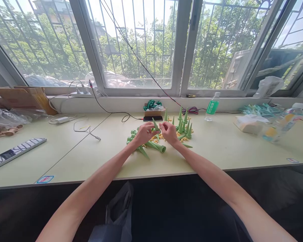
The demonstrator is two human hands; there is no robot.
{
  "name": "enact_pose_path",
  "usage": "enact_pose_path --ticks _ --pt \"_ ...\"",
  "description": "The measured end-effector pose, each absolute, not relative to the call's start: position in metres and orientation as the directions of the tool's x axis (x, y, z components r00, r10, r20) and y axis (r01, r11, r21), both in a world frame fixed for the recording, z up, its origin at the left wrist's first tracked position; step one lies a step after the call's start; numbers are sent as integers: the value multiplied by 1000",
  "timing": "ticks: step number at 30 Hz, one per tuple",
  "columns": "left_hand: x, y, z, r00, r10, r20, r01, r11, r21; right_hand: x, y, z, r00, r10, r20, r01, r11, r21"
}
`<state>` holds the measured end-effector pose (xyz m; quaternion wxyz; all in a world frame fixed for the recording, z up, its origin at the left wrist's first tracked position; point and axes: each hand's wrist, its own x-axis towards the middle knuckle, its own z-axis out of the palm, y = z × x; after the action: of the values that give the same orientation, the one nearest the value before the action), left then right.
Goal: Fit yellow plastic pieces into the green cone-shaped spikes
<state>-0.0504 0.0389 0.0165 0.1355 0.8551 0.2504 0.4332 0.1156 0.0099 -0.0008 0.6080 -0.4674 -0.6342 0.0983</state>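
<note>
My left hand (145, 132) is closed on a green pointed cone (155, 124), its tip up and tilted to the left. Right beside it, my right hand (168, 131) has its fingers pinched together at the cone's side; what they hold is too small to make out. Around both hands lie small yellow pieces (181, 136). Several green cones (189, 131) stand upright to the right of my right hand. More green cones lie on their sides left of and in front of my hands, one with its open end (162, 149) towards me.
Behind my hands are a black phone (153, 118) on a cable and a small box (153, 113) with green material. A bottle (212, 107) with a green label stands right of them. A tablet-like device (16, 153) lies far left. At right are a tissue pack (251, 123) and another bottle (284, 122).
</note>
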Motion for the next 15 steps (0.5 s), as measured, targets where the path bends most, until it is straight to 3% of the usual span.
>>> enact_pose_path --ticks 15 --pt "-54 46 12 516 376 770 329 -917 227 113 8 2 181 769 613 448 490 -748"
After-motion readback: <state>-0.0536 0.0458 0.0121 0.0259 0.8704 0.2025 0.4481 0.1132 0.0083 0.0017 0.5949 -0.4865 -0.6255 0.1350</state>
